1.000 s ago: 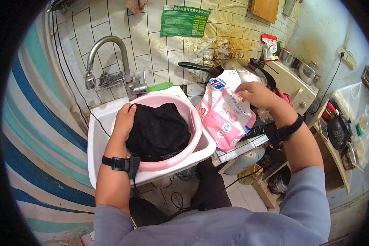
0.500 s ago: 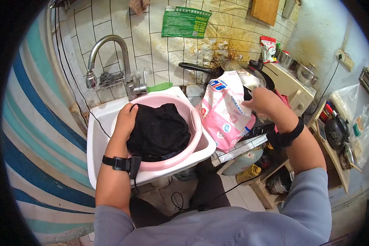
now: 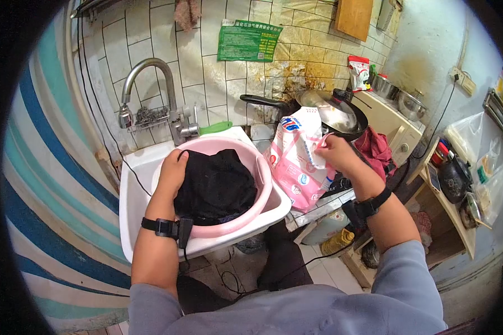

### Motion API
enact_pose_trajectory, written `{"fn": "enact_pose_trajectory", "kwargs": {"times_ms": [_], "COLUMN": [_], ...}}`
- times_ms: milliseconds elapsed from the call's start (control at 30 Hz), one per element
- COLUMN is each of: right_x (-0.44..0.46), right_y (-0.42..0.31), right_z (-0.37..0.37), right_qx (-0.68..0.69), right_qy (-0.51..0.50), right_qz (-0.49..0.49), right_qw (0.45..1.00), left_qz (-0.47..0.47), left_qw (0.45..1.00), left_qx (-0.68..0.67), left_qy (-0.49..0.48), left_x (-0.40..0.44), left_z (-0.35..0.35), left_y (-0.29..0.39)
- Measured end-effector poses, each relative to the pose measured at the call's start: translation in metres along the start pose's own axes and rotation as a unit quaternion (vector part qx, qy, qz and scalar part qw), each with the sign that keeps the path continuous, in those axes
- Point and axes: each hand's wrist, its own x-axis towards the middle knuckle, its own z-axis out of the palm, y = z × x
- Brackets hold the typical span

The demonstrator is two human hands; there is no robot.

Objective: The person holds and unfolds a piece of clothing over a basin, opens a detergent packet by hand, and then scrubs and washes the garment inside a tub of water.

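A pink basin (image 3: 265, 167) sits in the white sink (image 3: 131, 223), with a bunched black cloth garment (image 3: 215, 181) heaped inside it. At the basin's left side my left hand (image 3: 174, 168) is closed on the garment's edge; its fingertips are partly hidden. To the right stands a pink-and-white printed detergent bag (image 3: 296, 181), upright and creased. My right hand (image 3: 335, 152) pinches the upper right edge of this bag. What lies inside the bag cannot be seen.
A curved faucet (image 3: 170, 95) rises behind the basin, near a green-handled tool (image 3: 215, 128). Behind the bag are a black pan handle (image 3: 257, 100) and a lidded wok (image 3: 355, 120). A dark red cloth (image 3: 374, 148) lies right of my hand. Wooden shelving (image 3: 455, 223) stands further right.
My right hand has come down and left onto the bag's upper edge, and the bag's top has folded lower. My left hand keeps its place on the black garment. The view has shifted slightly.
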Motion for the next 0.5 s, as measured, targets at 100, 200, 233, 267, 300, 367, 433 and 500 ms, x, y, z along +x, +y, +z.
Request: {"fn": "enact_pose_trajectory", "kwargs": {"times_ms": [100,200,233,267,300,367,433,500], "right_x": [0.001,-0.003,-0.004,-0.004,-0.006,0.005,0.008,0.012], "right_y": [0.002,0.002,0.001,0.001,-0.004,-0.002,0.013,0.033], "right_z": [0.017,0.025,0.027,0.027,0.025,0.019,0.01,-0.001], "right_qx": [-0.005,-0.173,-0.329,-0.329,-0.299,-0.188,0.009,0.291], "right_qy": [-0.047,-0.008,0.039,0.039,0.016,-0.121,-0.143,-0.138], "right_qz": [0.008,-0.1,-0.202,-0.203,-0.202,-0.109,-0.084,-0.047], "right_qw": [0.999,0.98,0.921,0.921,0.932,0.969,0.986,0.946], "left_qz": [0.008,0.01,0.021,0.032,0.032,0.038,0.026,0.015], "left_qw": [0.999,1.0,1.0,0.999,0.999,0.999,0.999,1.0], "left_qx": [0.031,0.002,0.019,0.037,0.038,0.03,0.016,0.003], "left_qy": [-0.002,-0.007,-0.005,-0.003,-0.004,0.0,-0.009,-0.015], "left_x": [0.005,0.006,0.006,0.006,0.006,0.006,0.01,0.012], "left_z": [0.001,0.003,0.003,0.002,0.003,0.004,0.005,0.004], "left_y": [-0.008,-0.011,-0.011,-0.011,-0.011,-0.011,-0.018,-0.023]}}
